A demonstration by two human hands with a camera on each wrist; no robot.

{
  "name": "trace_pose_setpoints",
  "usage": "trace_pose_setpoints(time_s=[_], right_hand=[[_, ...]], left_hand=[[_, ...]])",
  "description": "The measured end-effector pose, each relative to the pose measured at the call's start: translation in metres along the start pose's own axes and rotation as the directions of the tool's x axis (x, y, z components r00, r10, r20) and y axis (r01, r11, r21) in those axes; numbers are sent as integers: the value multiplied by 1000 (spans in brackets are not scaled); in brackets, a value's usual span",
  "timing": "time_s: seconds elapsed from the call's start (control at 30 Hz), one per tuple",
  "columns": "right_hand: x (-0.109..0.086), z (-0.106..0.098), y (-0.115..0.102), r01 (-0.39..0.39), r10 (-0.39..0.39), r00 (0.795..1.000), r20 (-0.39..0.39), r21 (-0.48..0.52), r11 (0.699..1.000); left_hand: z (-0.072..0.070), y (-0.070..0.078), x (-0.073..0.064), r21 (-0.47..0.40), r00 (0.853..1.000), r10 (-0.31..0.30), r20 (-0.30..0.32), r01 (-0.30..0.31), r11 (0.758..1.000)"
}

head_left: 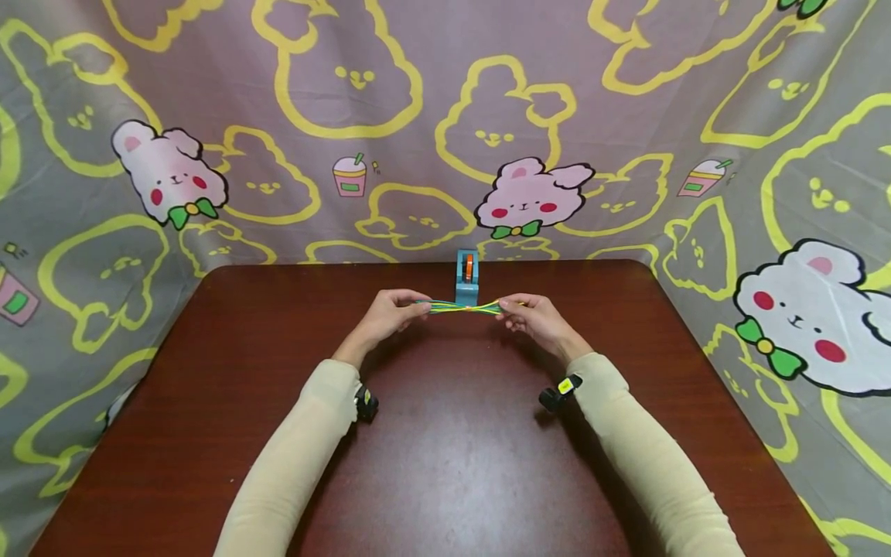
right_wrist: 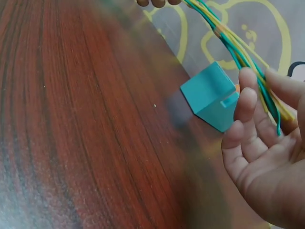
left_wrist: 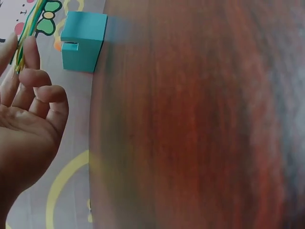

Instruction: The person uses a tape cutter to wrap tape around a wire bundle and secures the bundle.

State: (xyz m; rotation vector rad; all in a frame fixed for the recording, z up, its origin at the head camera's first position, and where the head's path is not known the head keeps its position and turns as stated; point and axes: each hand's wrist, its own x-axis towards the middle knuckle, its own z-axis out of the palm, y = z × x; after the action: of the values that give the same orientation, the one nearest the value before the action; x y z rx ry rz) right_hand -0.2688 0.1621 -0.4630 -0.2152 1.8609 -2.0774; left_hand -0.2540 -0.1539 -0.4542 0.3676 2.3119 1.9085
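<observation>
A thin bundle of yellow and green strands, like cords or wires, stretches level between both hands. My left hand pinches its left end between thumb and fingers. At the other end, my right hand does the same, with the strand ends showing past its fingertips in the right wrist view. A small orange band wraps the bundle near its middle, where the strands draw together. Just behind the bundle stands a blue tape dispenser with an orange roll in it.
The dark reddish-brown wooden table reaches back to a patterned curtain that surrounds its far edge and sides. Black wrist cameras sit at the cuffs of both pale sleeves.
</observation>
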Motion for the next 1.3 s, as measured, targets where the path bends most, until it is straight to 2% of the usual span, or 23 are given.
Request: trace_pose_setpoints(time_s=[0.13,0.37,0.53,0.77,1.0,1.3], right_hand=[[4,0,0,-51,52,998,-26,30,998],[7,-1,2,-124,128,991,-41,72,990],[9,-1,3,-150,153,988,-33,80,985],[11,-2,5,-185,186,982,-23,23,982],[10,-5,7,-189,189,982,-30,-29,981],[8,-9,7,-182,180,983,-34,-96,979]], left_hand=[[2,-1,3,-45,999,-50,-10,49,998],[5,-10,10,-50,993,-109,-40,107,993],[5,-12,11,0,985,-166,-47,166,986],[5,-10,10,72,963,-268,-28,269,960],[3,-8,10,132,958,-286,-19,286,949],[-3,-6,6,167,957,-291,2,287,943]])
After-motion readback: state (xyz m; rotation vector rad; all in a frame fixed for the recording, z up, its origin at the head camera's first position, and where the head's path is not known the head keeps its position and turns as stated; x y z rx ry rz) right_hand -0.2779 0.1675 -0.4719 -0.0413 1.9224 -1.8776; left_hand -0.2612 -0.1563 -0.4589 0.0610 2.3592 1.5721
